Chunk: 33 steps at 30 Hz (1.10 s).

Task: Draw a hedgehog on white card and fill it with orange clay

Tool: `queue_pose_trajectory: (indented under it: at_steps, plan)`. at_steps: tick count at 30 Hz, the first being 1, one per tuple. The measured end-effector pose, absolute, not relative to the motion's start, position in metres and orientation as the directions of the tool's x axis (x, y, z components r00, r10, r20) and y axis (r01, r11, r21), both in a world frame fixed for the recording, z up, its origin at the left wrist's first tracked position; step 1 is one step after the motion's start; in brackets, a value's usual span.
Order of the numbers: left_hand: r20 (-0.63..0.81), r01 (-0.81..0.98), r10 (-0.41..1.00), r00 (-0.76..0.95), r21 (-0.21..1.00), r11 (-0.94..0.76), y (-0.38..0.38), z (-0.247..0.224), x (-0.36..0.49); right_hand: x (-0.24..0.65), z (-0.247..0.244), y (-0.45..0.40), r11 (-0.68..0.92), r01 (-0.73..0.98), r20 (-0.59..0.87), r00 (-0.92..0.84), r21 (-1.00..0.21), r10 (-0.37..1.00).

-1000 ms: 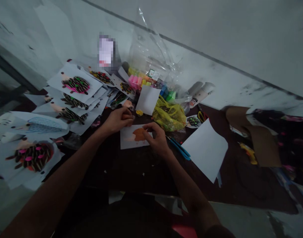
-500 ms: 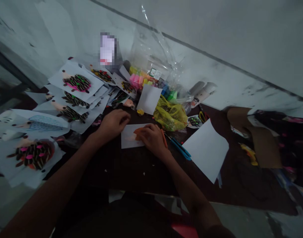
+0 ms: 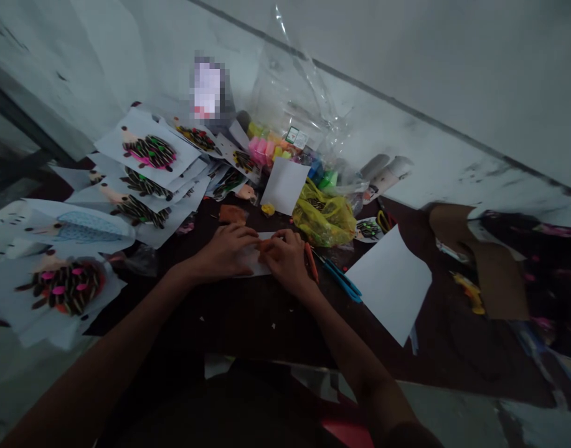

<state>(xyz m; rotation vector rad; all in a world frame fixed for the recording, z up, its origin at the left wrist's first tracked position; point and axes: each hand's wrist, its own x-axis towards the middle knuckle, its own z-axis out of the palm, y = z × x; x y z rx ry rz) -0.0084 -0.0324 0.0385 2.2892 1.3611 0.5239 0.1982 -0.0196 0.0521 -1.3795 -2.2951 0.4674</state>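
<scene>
A white paper card [image 3: 253,260] lies on the dark table, mostly covered by both hands. My left hand [image 3: 226,251] presses on its left part, and my right hand [image 3: 285,261] sits on its right part. Between the fingertips shows a bit of orange modelling clay [image 3: 266,245], its edges hidden by my fingers. Just above my left hand lies a flat orange-brown piece of clay [image 3: 232,214]. An orange stick or pencil [image 3: 311,262] lies beside my right hand, not touching it.
Blue-handled scissors [image 3: 341,281] and a white sheet [image 3: 390,283] lie to the right. Printed hedgehog sheets [image 3: 147,152] are heaped on the left. At the back stand a yellow plastic bag [image 3: 323,214], clay packs [image 3: 261,151] and a clear plastic bag [image 3: 294,93].
My left hand has slid right onto the card, closer to my right hand. The orange clay on the card is now mostly hidden. An orange-brown piece shows on the table above my left hand.
</scene>
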Motion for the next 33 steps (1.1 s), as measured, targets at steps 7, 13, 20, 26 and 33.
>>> queue_pose_trajectory:
  at_steps: [7, 13, 20, 26, 33]
  plan:
    - [0.106, 0.729, 0.882, 0.460, 0.522, -0.443, -0.033, 0.032, -0.006, 0.196, 0.049, -0.022, 0.498, 0.791, 0.203, -0.455, -0.354, 0.867]
    - [0.090, 0.739, 0.881, 0.464, 0.508, -0.442, -0.033, 0.034, -0.006, 0.198, 0.052, -0.026, 0.566, 0.784, 0.244, -0.514, -0.256, 0.822]
    - [0.084, 0.730, 0.884, 0.459, 0.532, -0.430, -0.034, 0.035, -0.007, 0.207, 0.054, -0.029, 0.577, 0.773, 0.264, -0.518, -0.262, 0.814]
    - [0.081, 0.721, 0.888, 0.452, 0.552, -0.418, -0.035, 0.034, -0.007, 0.216, 0.051, -0.037, 0.661, 0.734, 0.253, -0.618, -0.154, 0.745]
    - [0.068, 0.717, 0.886, 0.459, 0.561, -0.415, -0.036, 0.037, -0.007, 0.211, 0.047, -0.042, 0.677, 0.727, 0.188, -0.654, -0.113, 0.733]
